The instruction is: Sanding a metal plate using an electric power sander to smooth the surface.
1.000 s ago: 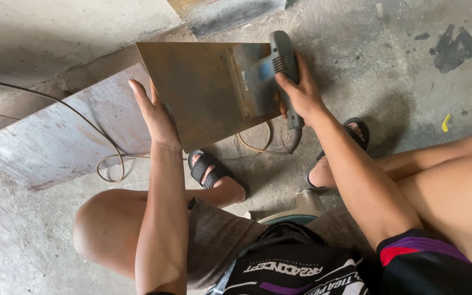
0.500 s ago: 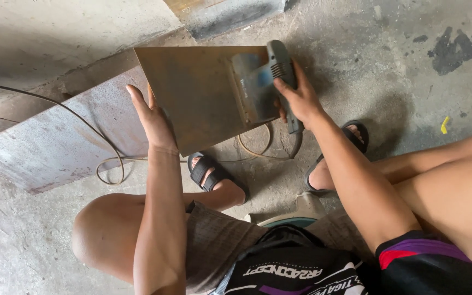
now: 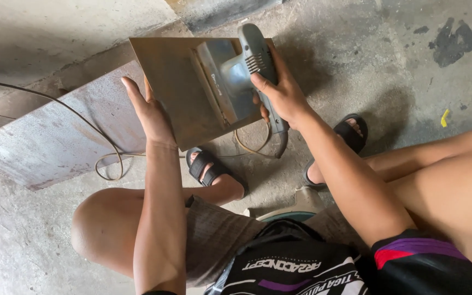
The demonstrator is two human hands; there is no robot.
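Bare concrete floor (image 3: pixel 411 71), stained and cracked, fills the view, with a dark patch near its upper right corner and a small yellow scrap (image 3: pixel 445 117) at the right edge. On it, toward the upper left, lies a large grey sheet (image 3: pixel 55 136) with a thin cord (image 3: pixel 91 142) looping across it. The person sits low, knees spread, feet in black sandals (image 3: pixel 208 166). Their left hand (image 3: pixel 151 112) grips the left edge of a rusty brown plate (image 3: pixel 173 82), fingers behind it and thumb along the front, holding it tilted up above the floor and overlapping the sheet's right end. Their right hand (image 3: pixel 282 95) is closed around the grey body of a grinder (image 3: pixel 247 60), whose head presses against the plate's right half, where a lighter, cleaned patch shows. The grinder's cable (image 3: pixel 255 145) curls down beneath the plate toward the floor between the feet. The hands are apart, one on each side of the plate.
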